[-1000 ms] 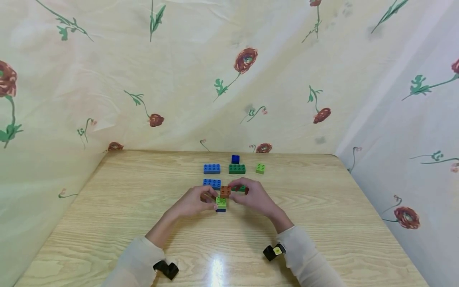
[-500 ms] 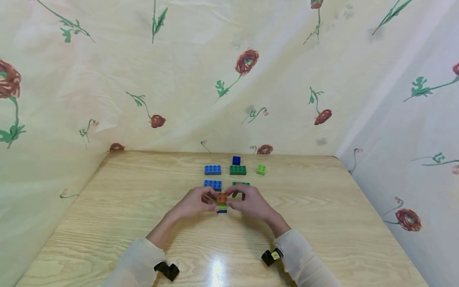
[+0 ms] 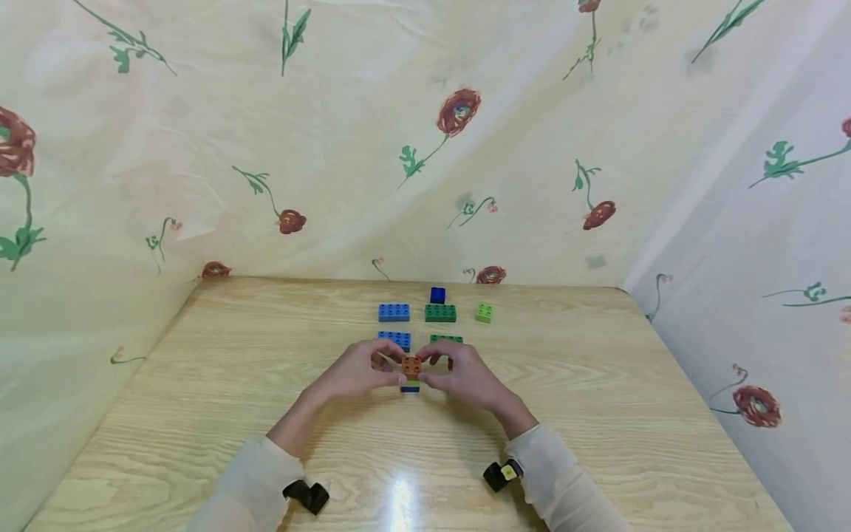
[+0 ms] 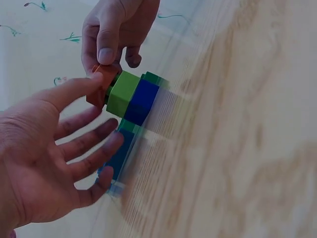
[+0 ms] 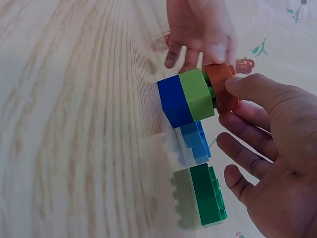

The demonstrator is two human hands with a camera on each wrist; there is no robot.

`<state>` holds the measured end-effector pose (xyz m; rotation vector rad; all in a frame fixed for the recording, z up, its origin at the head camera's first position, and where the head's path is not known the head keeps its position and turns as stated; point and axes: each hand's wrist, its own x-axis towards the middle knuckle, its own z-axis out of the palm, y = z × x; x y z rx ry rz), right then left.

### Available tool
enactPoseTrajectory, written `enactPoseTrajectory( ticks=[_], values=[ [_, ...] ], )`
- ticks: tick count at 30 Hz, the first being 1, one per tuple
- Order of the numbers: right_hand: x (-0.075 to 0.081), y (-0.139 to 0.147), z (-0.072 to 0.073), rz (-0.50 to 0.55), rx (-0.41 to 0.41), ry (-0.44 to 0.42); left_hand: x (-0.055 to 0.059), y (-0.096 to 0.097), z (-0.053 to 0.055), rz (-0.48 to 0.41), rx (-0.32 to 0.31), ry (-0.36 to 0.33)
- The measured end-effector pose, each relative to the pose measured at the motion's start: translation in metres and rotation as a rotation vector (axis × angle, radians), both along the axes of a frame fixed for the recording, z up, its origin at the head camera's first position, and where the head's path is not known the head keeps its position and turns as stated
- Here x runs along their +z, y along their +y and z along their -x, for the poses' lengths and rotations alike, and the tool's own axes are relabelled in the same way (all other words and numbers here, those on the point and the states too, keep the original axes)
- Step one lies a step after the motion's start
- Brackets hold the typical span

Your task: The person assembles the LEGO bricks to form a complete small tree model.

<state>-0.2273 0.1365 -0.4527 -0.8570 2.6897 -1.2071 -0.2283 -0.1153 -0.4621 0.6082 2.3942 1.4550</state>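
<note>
An orange toy brick (image 3: pixel 411 366) sits over a lime green brick (image 5: pixel 196 91), which stands on a dark blue brick (image 5: pixel 174 100) on the table. Studs of the lime brick still show in a narrow gap under the orange one, which leans slightly in the right wrist view. My left hand (image 3: pixel 355 368) pinches the orange brick from the left, thumb on its near side. From the other side my right hand (image 3: pixel 465 375) pinches the same brick between thumb and forefinger. The remaining fingers of both hands are spread loosely beside the stack.
Behind the hands lie two blue bricks (image 3: pixel 394 312) at the left and two green bricks (image 3: pixel 440 313) toward the right. A small lime brick (image 3: pixel 484 313) and a dark blue brick (image 3: pixel 437 295) are farther back. A flowered cloth (image 3: pixel 332 148) hangs behind the wooden table (image 3: pixel 565 355).
My right hand has brought the orange brick left and down onto the lime brick. My left hand has shifted up from beside the lime brick to the orange one.
</note>
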Motion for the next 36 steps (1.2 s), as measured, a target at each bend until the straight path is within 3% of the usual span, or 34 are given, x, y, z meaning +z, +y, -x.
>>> enactPoseTrajectory(
  ticks=[9,36],
  values=[
    [0.0028,-0.0018,-0.0012,0.0,-0.001,-0.015,0.0033,-0.0007,-0.0002,-0.029,-0.013,0.038],
    [-0.0005,-0.001,-0.0004,0.004,0.009,-0.043,0.0027,-0.0007,-0.0013,-0.027,-0.016,0.03]
  ],
)
